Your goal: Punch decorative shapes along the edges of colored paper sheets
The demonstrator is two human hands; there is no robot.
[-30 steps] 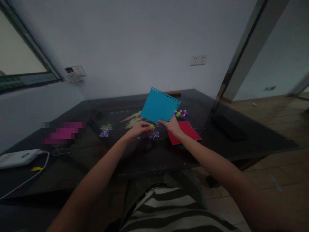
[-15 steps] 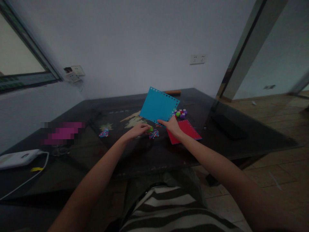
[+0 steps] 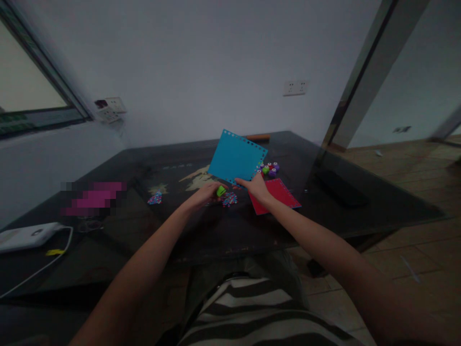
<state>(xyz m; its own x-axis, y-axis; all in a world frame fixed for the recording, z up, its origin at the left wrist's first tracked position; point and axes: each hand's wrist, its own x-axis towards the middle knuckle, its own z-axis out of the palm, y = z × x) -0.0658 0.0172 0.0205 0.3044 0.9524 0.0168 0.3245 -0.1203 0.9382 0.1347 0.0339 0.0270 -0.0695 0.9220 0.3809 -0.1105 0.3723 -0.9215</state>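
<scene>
My left hand point(image 3: 207, 193) is closed around a small green craft hole punch point(image 3: 221, 191). Between thumb and fingers, my right hand point(image 3: 258, 187) grips the lower edge of a blue sheet of paper point(image 3: 237, 156), which is tilted up off the table. Small holes run along the sheet's top and right edges. Below it lies a pile of tiny coloured paper cut-outs point(image 3: 229, 199), close to the green punch. A red sheet point(image 3: 281, 194) with holes near its edge rests flat under my right wrist. Several purple, red and green punches point(image 3: 271, 169) stand beyond my right hand.
The dark table point(image 3: 201, 230) backs onto a wall. Another pile of cut-outs point(image 3: 155, 198) lies to the left. Farther left are a blurred magenta item point(image 3: 95, 197) and a white device with a cable point(image 3: 30, 236). A dark flat object point(image 3: 340, 189) lies at the right.
The green punch has turned in my left hand and shifted slightly left, showing more of its body. My right hand and the blue sheet have hardly moved.
</scene>
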